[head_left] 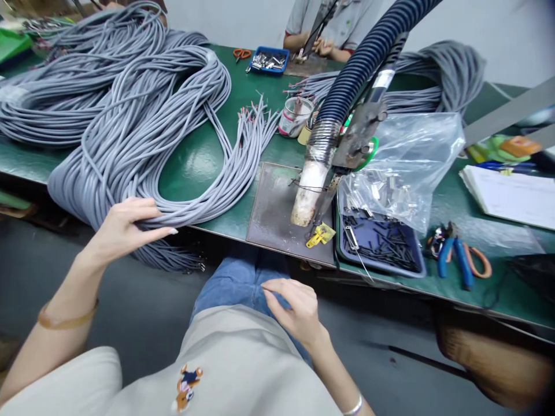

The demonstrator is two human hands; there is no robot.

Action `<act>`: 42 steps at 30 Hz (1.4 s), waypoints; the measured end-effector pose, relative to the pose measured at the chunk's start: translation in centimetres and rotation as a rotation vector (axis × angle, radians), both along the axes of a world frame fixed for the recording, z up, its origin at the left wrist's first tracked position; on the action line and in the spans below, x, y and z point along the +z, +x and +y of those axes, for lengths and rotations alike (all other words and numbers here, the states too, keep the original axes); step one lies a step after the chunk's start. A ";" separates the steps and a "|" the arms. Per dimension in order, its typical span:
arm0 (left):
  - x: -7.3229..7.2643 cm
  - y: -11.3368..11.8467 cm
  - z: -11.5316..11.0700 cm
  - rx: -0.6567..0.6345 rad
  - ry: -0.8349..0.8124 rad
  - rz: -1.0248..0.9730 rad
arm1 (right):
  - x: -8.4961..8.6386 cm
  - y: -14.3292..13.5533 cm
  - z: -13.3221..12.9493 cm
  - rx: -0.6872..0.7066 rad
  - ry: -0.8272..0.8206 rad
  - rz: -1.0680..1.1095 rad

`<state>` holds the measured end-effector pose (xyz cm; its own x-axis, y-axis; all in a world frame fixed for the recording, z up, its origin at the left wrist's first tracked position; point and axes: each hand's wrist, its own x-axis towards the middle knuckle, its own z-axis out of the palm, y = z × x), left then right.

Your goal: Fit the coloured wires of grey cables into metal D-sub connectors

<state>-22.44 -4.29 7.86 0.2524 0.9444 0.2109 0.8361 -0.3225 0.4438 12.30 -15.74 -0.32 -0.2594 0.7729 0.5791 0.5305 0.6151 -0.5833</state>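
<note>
My left hand is at the front edge of a thick looped bundle of grey cables. Its thumb points right and stands apart from the fingers, and nothing shows in its grip; whether the fingertips touch the cables I cannot tell. Over my lap, my right hand has its fingers bent, with thumb tip and index tip close together and nothing visible between them. The stripped cable ends fan out on the green table. More cable ends hang below the table edge near my left hand.
A dark metal plate lies under a soldering stand with a ribbed hose. Rightward are a blue tray of black tubes, a plastic bag, blue-handled pliers and paper. Opposite sits a co-worker.
</note>
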 end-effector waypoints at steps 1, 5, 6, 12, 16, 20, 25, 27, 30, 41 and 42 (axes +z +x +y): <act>-0.3 -0.5 -0.4 -0.053 0.014 -0.010 | -0.2 -0.2 0.3 0.002 -0.019 -0.011; -0.3 -0.8 -1.1 -0.097 0.013 0.009 | -1.1 -1.3 1.5 -0.010 -0.109 0.004; 0.0 -0.3 -1.0 -0.097 0.014 0.015 | -1.2 -1.7 1.9 -0.018 -0.142 0.018; 1.5 5.0 2.9 -0.152 -0.031 0.350 | -0.8 -4.6 6.0 -0.059 -0.404 0.091; 1.3 8.3 6.5 -0.310 -0.398 0.729 | 0.0 -6.1 10.7 -0.096 -0.495 0.013; 0.6 9.4 7.4 -0.296 -0.368 0.824 | 0.3 -7.8 15.0 -0.120 -0.712 0.031; 0.4 8.3 6.1 -0.279 -0.250 0.797 | 1.5 -9.9 16.0 -0.020 -0.874 0.167; 0.9 6.9 5.2 -0.323 -0.278 0.734 | 2.5 -10.5 14.6 0.030 -0.896 0.146; 2.1 3.5 3.6 -0.408 -0.330 0.574 | 4.1 -11.4 11.2 0.146 -0.930 0.133; 0.3 -2.6 -2.2 -0.241 -0.288 0.458 | 2.1 -9.3 3.7 0.650 -0.847 -0.061; 0.1 -2.1 -2.6 -0.234 -0.273 0.454 | 2.0 -8.5 3.4 0.660 -0.807 -0.070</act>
<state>-24.58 -6.88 7.99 0.4693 0.8575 -0.2109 0.8823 -0.4460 0.1502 3.79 -12.30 1.67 -0.7839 0.6159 -0.0787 0.2790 0.2361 -0.9308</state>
